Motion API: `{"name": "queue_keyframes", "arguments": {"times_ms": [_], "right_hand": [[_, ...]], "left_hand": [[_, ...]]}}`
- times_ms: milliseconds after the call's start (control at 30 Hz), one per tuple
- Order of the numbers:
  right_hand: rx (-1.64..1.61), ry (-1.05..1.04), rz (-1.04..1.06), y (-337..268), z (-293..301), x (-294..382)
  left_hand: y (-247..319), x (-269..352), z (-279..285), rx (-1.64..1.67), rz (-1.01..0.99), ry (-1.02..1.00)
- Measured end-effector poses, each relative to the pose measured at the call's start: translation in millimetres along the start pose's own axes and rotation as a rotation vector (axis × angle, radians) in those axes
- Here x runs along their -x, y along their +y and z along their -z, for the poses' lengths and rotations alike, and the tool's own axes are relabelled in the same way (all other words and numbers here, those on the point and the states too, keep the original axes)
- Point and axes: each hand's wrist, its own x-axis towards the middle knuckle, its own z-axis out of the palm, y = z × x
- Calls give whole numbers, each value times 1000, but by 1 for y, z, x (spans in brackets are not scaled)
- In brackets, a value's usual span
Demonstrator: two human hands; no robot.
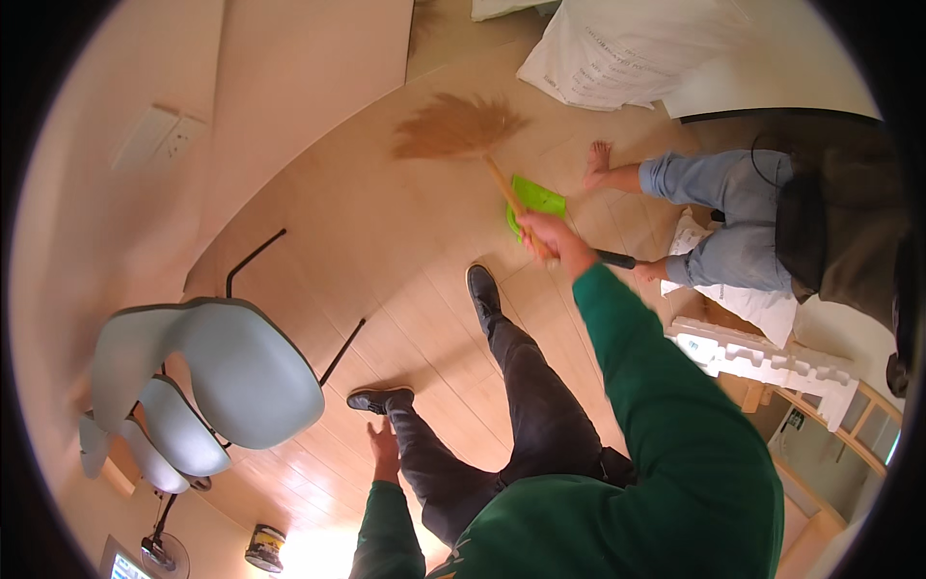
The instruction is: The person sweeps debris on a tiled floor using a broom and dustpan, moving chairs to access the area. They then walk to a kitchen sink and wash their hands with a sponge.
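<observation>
My right hand (548, 235) is closed around the light wooden handle (504, 181) of a grass broom. The fan-shaped bristle head (463, 128) spreads over the floor ahead, slightly blurred. Behind the handle lies a bright green dustpan (542, 199), partly covered by the handle and my hand. A short black rod (615, 258) shows beyond my wrist; what it joins is hidden. My left hand (384, 443) hangs beside my leg with its fingers apart, holding nothing.
Grey chairs (249, 373) stand at left, black legs jutting out. At right is another person in rolled-up jeans (723, 184), barefoot. White printed sacks (608, 58), white foam packaging (767, 358) and a wooden frame (817, 499) line that side. A bucket (265, 548) sits lower left.
</observation>
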Motion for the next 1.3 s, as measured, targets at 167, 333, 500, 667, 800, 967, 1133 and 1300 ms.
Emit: {"name": "queue_keyframes", "arguments": {"times_ms": [167, 333, 500, 667, 800, 967, 1133, 1300], "right_hand": [[-202, -51, 266, 27, -5, 117], [-304, -176, 393, -71, -9, 33], [-98, -228, 66, 2, -88, -58], [-81, -85, 6, 138, -32, 19], [185, 37, 81, 162, 31, 130], [-27, -131, 157, 185, 16, 218], [192, -177, 602, 135, -74, 131], [301, -183, 408, 95, -56, 22]], "left_hand": [[87, 41, -34, 80, -205, -159], [175, 75, -73, -242, -458, -115], [245, 121, -139, -286, -624, -177], [292, 169, -160, -265, -768, -258], [314, 201, -164, -387, -890, -307], [343, 271, -210, -583, -1350, -454], [384, 332, -307, -763, -1646, -488], [416, 314, -401, -1248, -1619, -553]]}}
